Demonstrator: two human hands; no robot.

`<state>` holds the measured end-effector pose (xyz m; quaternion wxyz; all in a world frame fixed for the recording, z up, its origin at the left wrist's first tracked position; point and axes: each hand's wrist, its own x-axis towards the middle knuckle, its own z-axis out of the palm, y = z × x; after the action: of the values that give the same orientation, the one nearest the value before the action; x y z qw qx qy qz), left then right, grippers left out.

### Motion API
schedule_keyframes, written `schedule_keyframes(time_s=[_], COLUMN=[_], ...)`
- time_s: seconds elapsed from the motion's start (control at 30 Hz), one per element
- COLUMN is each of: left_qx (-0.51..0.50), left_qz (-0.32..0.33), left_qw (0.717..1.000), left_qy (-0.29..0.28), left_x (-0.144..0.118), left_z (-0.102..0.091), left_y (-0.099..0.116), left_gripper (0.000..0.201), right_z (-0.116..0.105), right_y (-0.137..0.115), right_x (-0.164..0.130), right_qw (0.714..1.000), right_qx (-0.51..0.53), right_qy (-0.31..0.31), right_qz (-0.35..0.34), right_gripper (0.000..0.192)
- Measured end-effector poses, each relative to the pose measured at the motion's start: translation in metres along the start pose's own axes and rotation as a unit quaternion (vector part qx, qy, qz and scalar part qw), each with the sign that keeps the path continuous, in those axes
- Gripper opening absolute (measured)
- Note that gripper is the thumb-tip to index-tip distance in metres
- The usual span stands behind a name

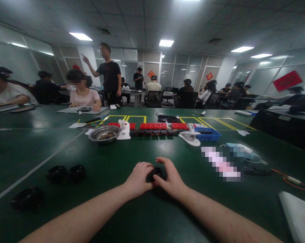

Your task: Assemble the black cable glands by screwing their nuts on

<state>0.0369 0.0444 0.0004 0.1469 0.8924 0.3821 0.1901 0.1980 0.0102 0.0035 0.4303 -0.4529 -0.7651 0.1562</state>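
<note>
Both my hands meet over a small round black part (157, 172) on the green table (147, 216). My left hand (138, 179) cups its left side with curled fingers. My right hand (169, 177) grips its right side, thumb and fingers closed around it. Most of the part is hidden by my fingers. Three similar black round parts lie to my left: two side by side (66, 172) and one nearer the table edge (28, 197).
A metal bowl (104, 134) of small pieces, white tools (124, 130) (190, 136), red strips (153, 125) and a blue tray (208, 134) stand farther back. Cables (291, 179) and a white device (297, 214) lie at right. Several people sit or stand beyond.
</note>
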Motion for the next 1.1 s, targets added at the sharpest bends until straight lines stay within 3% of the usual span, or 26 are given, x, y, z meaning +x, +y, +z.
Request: schedule_keyframes(time_s=[0.13,0.3,0.43,0.83,1.1], left_qx=[-0.001,-0.007,-0.009,-0.001,0.007], left_qz=[0.003,-0.003,0.003,0.008,0.011], left_qw=[1.000,1.000,1.000,1.000,1.000], left_qy=[0.001,-0.006,0.000,0.019,0.019], left_x=[-0.0001,0.0002,0.0001,-0.0015,-0.0028], left_z=[-0.0011,-0.0021,-0.0009,-0.0009,0.0005], left_y=[0.0017,0.0012,-0.0004,0.0004,-0.0011], left_gripper=[0.025,0.031,0.033,0.025,0.033], right_z=[0.0023,0.0026,0.0000,0.0041,0.0029], right_y=[0.0013,0.0014,0.0000,0.0034,0.0001], right_x=[0.0016,0.0014,0.0001,-0.0012,-0.0037], right_qw=[0.999,1.000,1.000,1.000,1.000], right_qx=[-0.018,-0.004,0.019,-0.021,-0.017], right_qy=[0.026,0.003,-0.019,0.010,0.002], right_qz=[0.020,0.010,-0.017,0.016,-0.016], right_gripper=[0.047,0.038,0.046,0.043,0.049])
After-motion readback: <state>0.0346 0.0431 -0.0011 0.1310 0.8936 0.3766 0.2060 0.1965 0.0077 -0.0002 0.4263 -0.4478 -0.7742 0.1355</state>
